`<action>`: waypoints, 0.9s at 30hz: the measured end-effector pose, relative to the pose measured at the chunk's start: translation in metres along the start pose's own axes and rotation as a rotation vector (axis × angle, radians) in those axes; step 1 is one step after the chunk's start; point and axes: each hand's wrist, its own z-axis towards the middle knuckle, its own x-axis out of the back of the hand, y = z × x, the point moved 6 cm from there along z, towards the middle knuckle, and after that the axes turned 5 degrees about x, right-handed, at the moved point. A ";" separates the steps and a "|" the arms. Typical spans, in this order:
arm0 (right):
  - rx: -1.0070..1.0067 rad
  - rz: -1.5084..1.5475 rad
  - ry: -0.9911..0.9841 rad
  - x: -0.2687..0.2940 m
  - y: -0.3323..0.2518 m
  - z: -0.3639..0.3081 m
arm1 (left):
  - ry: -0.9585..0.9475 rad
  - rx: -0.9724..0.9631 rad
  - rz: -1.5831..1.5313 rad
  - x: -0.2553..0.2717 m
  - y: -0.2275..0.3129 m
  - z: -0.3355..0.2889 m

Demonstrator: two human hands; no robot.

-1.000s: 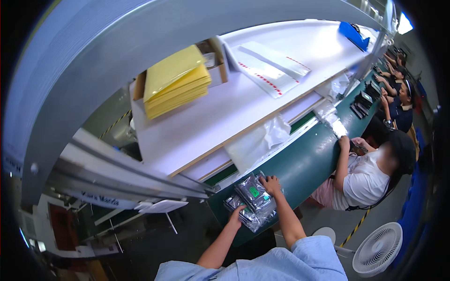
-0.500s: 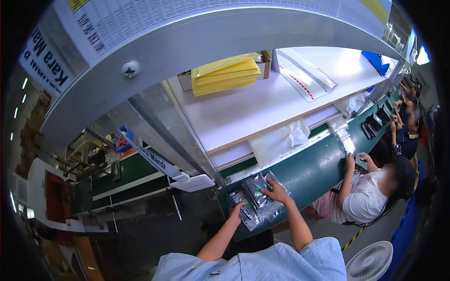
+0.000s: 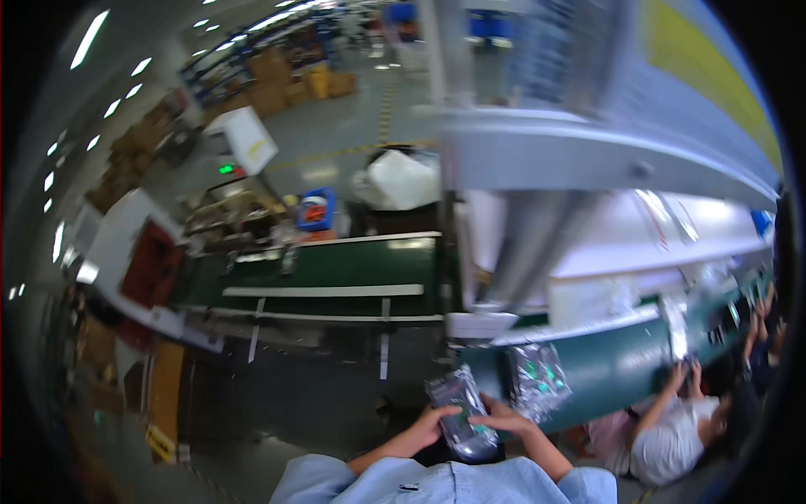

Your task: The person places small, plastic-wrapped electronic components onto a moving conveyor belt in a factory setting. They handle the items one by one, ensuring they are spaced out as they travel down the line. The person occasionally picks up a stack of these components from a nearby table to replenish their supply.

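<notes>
Between my two hands is a clear plastic bag (image 3: 457, 388) with a dark, flat, oblong thing inside; its exact kind I cannot make out. My left hand (image 3: 437, 420) grips the bag's left side, thumb on top. From the right, my right hand (image 3: 502, 415) holds the same bag with its thumb over the upper face. A small green patch shows near the thumbs. Just right of my hands, more clear bags with dark contents and green marks (image 3: 539, 380) lie on the green bench (image 3: 604, 367).
A metal frame post (image 3: 537, 244) rises beyond the bench, beside a white shelf (image 3: 596, 248). A co-worker in a white top (image 3: 680, 441) sits to the right along the bench. Another green worktop (image 3: 353, 269) stands at the left, with a blue bin (image 3: 316, 210) behind it.
The view has swung left. My hands have lifted one bag and brought it toward my body, off the left end of the bench; the other bags stay lying there.
</notes>
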 end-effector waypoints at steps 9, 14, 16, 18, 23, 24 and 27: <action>-0.268 0.196 -0.619 -0.119 -0.037 0.079 | 0.408 -0.556 0.828 0.079 0.136 -0.122; -0.098 -0.352 -1.069 -0.209 -0.086 0.146 | 0.042 -0.163 1.783 0.110 0.174 -0.134; -0.046 -0.434 -1.214 -0.241 -0.096 0.166 | -0.253 0.230 1.539 0.120 0.168 -0.148; -0.138 -0.464 -1.387 -0.270 -0.119 0.179 | -0.348 0.331 1.252 0.156 0.158 -0.160; -0.370 -0.455 -1.557 -0.308 -0.110 0.234 | -0.307 0.375 0.823 0.229 0.166 -0.181; -0.381 -0.432 -1.546 -0.311 -0.114 0.248 | -0.299 0.344 0.766 0.237 0.173 -0.188; -0.381 -0.320 -1.466 -0.314 -0.129 0.289 | -0.301 0.241 0.580 0.271 0.185 -0.207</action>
